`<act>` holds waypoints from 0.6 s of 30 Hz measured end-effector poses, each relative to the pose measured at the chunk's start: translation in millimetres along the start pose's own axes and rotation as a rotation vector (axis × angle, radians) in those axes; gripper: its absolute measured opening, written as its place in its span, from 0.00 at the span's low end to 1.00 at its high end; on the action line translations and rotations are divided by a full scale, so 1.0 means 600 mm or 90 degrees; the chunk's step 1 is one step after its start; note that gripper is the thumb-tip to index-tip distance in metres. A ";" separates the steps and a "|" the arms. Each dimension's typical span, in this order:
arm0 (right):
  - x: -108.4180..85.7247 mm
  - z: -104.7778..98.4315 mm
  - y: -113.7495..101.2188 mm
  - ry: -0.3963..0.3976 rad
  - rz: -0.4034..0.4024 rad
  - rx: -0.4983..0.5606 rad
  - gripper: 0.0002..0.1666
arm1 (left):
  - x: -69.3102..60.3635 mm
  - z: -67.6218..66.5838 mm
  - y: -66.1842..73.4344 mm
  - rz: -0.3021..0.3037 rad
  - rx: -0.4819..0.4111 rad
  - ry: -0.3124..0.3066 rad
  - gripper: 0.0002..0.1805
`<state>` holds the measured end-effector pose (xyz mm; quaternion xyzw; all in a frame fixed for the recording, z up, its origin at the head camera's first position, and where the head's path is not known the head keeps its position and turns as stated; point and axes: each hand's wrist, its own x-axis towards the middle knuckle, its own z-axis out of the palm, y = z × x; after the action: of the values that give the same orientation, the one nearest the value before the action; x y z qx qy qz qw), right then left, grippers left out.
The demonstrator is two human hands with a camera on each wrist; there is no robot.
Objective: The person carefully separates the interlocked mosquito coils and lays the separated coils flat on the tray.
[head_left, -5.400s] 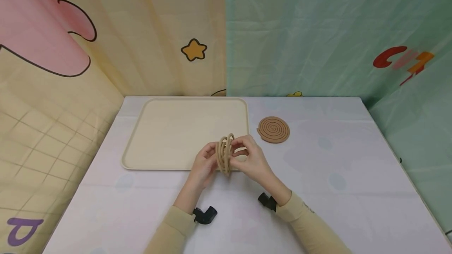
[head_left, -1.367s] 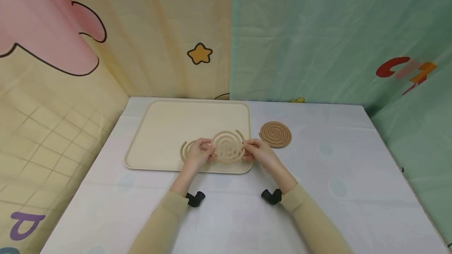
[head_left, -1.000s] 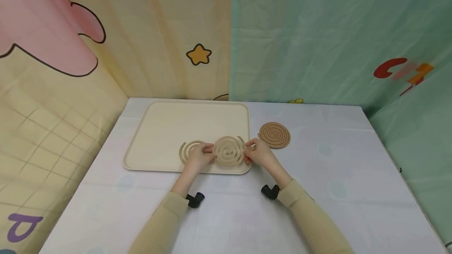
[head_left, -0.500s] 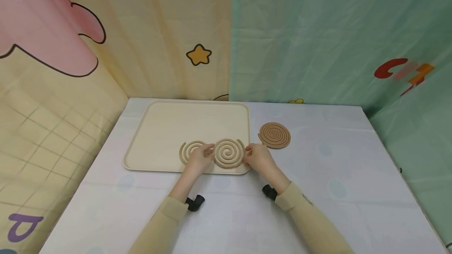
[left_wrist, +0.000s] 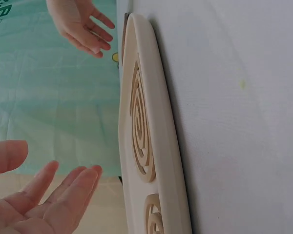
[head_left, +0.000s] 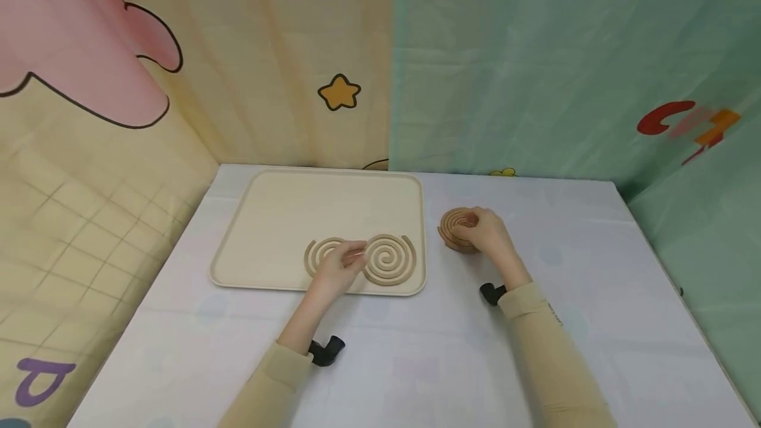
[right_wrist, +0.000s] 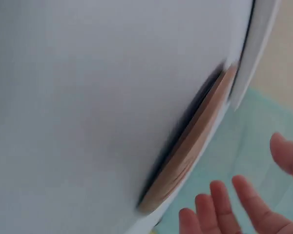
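A pale mosquito coil lies flat in the front right corner of the cream tray. Left of it rests a second pale coil, partly hidden by my left hand. That hand hovers over the tray, and the left wrist view shows its fingers spread and holding nothing. Over a brown mosquito coil on the table, right of the tray, is my right hand. Its fingers are extended in the right wrist view, apart from the coil.
The white table carries the tray and the brown coil. A yellow and green curtain stands along the back edge. Both wrists wear small black cameras.
The pale coil, earlier held by both hands, was lowered onto the tray and released. My right hand moved right to above the brown coil; my left hand stayed nearly in place.
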<state>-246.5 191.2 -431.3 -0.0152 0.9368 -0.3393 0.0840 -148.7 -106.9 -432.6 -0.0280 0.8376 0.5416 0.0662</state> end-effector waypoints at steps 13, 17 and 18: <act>0.053 -0.057 0.071 -0.051 0.203 0.071 0.28 | 0.023 0.025 0.027 0.021 -0.069 -0.052 0.18; 0.062 -0.053 0.073 -0.034 0.230 0.099 0.24 | 0.061 0.054 0.056 -0.001 -0.078 -0.122 0.18; 0.063 -0.051 0.072 -0.030 0.235 0.107 0.23 | 0.071 0.064 0.063 -0.009 -0.080 -0.142 0.19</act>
<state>-287.6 240.6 -441.5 0.1556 0.8899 -0.3947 0.1672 -192.5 -55.1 -419.8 0.0223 0.7890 0.5924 0.1612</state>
